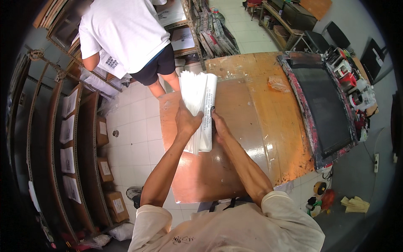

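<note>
With left hand point(189, 122) and right hand point(220, 127) clamped on the white stack point(194, 94) near the table's point(235, 172) left edge, square uneven ends.

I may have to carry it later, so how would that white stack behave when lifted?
The white stack is probably floppy at its ends, since many thin layers fan out at the top. It might slide apart if gripped loosely: its upper edges sit unevenly above the left hand.
</note>
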